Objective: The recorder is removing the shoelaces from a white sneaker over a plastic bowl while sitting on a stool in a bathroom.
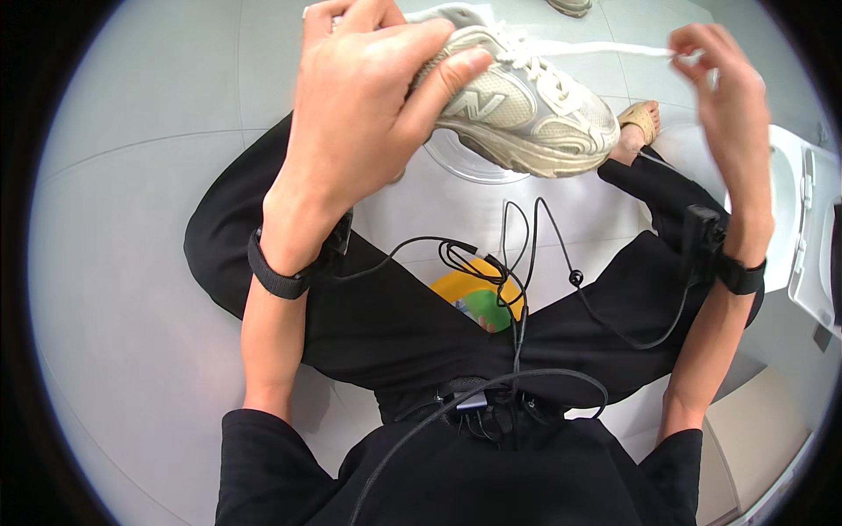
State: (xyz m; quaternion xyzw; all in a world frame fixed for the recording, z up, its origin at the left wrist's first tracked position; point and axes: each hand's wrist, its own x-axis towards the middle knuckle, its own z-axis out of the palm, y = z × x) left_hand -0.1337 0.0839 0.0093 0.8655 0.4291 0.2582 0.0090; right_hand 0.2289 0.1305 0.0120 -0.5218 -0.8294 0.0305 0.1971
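A worn white and grey sneaker [526, 110] is held up in front of me, toe pointing right, its sole yellowed and dirty. My left hand [368, 88] is closed round the heel and ankle part, thumb along the near side. From the laced front a white shoelace [605, 48] stretches taut to the right. Its far end is pinched between the fingers of my right hand [721, 74], which is raised at the upper right and slightly blurred. The shoe's far side is hidden.
Beneath the sneaker stands a clear round basin [478, 162]. Black cables [526, 254] hang across my lap, above a yellow and green item [482, 294]. A white toilet [789, 206] is at the right, near a beige box [759, 438]. A sandal [643, 118] is on my foot.
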